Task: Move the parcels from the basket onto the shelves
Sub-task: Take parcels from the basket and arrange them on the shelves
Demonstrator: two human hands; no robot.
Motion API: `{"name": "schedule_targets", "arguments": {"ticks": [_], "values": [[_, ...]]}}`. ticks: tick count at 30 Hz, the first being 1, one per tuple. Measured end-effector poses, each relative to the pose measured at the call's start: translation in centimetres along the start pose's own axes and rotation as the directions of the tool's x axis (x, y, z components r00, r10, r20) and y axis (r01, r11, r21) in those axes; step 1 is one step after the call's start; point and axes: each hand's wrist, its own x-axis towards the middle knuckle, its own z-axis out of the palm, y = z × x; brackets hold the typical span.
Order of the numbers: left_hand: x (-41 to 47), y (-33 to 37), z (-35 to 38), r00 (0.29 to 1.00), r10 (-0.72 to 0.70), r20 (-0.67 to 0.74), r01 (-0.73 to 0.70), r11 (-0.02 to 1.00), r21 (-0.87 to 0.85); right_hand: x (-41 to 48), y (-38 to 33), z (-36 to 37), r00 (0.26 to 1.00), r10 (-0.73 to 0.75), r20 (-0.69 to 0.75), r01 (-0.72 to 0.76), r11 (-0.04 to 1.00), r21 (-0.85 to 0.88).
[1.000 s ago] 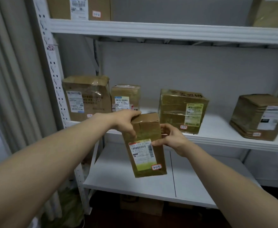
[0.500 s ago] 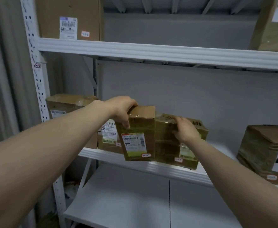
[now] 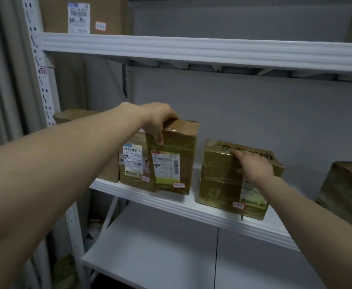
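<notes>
A tall brown parcel (image 3: 177,163) with a white and green label stands upright on the middle shelf (image 3: 191,207). My left hand (image 3: 157,119) grips its top left corner from above. A wider taped parcel (image 3: 219,180) sits to its right, with a gap between the two. My right hand (image 3: 253,165) lies on that wider parcel's front upper face, its fingers resting against the tape. The basket is out of view.
Left of the tall parcel a smaller labelled box (image 3: 133,163) and another box (image 3: 73,115) stand on the same shelf. A crumpled parcel (image 3: 346,190) sits at the far right. The upper shelf (image 3: 191,46) carries a large box (image 3: 83,15). A lower shelf (image 3: 160,253) lies below.
My left hand carried the tall parcel up and set it upright on the middle shelf. My right hand left it for the wider parcel, which now stands apart to the right.
</notes>
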Motion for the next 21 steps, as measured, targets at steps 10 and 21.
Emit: {"name": "schedule_targets", "arguments": {"ticks": [10,21], "values": [[4.0,-0.3,2.0,0.996,0.087,0.0,-0.087,0.996,0.019,0.4,-2.1,-3.4,0.992,0.096,-0.08,-0.024,0.772,0.635],[6.9,-3.6,4.3,0.99,0.131,0.052,-0.132,0.991,-0.003,5.0,-10.5,-3.1,0.993,-0.116,0.005,0.084,0.746,0.66]]}}
